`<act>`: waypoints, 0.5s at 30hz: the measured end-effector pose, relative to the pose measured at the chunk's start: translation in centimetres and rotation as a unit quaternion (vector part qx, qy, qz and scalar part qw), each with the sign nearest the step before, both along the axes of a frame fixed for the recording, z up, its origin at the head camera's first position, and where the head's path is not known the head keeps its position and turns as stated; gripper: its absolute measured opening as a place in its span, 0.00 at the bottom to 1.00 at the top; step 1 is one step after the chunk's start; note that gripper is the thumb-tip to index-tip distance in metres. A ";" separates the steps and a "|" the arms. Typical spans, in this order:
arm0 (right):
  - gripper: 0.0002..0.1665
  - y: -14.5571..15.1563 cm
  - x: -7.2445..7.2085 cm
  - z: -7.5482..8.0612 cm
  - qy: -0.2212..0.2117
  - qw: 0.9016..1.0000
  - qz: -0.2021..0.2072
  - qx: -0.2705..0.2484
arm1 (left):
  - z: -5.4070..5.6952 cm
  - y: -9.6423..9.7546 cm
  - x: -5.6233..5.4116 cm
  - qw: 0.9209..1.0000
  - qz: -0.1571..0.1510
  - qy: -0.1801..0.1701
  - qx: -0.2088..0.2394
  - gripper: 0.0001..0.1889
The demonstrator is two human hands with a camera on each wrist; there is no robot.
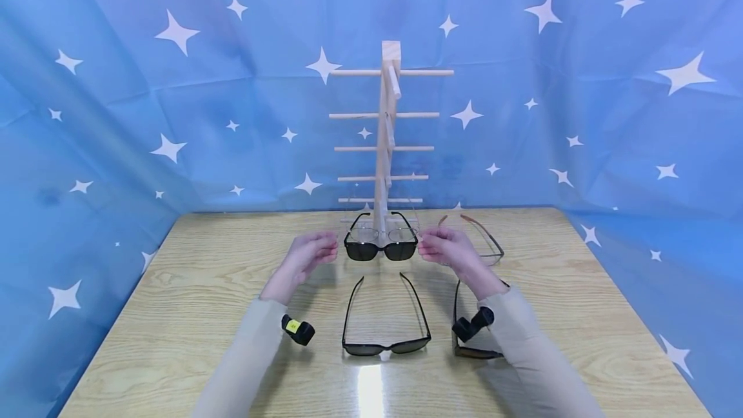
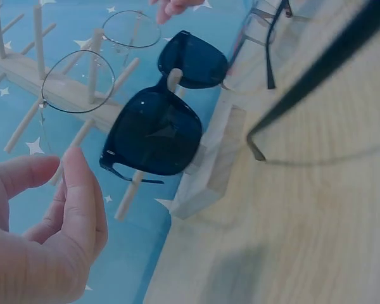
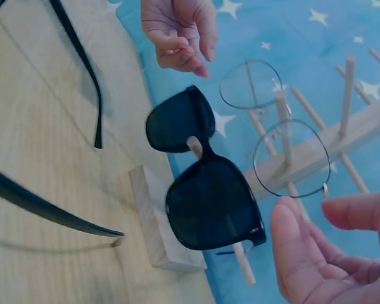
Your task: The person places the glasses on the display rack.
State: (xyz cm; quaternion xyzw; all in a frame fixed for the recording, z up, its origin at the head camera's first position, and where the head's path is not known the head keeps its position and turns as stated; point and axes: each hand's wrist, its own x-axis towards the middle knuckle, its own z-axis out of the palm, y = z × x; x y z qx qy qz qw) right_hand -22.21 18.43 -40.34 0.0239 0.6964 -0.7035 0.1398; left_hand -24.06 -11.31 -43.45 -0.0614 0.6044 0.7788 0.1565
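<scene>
Wire-rimmed glasses with clear lenses (image 1: 364, 234) sit on a peg of the wooden display rack (image 1: 386, 115), just above black sunglasses (image 1: 381, 251) on the peg below. My left hand (image 1: 312, 254) is beside the left end of the wire glasses, a small gap between fingertips and frame. Thumb and index finger are close together in the left wrist view, with the rim (image 2: 79, 82) beyond them. At the other end is my right hand (image 1: 448, 248), its thumb and index finger apart, right by the hinge of the rim (image 3: 291, 158). Neither hand visibly holds anything.
Another pair of black sunglasses (image 1: 386, 347) lies unfolded on the wood-grain table (image 1: 203, 315) in front of the rack. Dark-framed glasses (image 1: 478, 353) lie partly under my right forearm. Brown-tipped glasses (image 1: 493, 244) lie behind my right hand. A blue starred cloth (image 1: 232, 82) hangs behind.
</scene>
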 end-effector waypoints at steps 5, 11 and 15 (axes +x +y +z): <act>0.23 0.1 1.7 -0.6 0.019 1.000 0.018 0.008 | -0.7 -0.4 1.1 1.000 -0.018 0.007 -0.019 0.20; 0.19 0.5 3.8 -1.5 0.047 0.998 0.035 0.033 | -1.5 -0.8 2.8 0.997 -0.036 0.022 -0.057 0.21; 0.17 0.6 5.1 -2.0 0.060 0.996 0.039 0.060 | -2.1 -1.1 4.0 0.996 -0.045 0.026 -0.079 0.20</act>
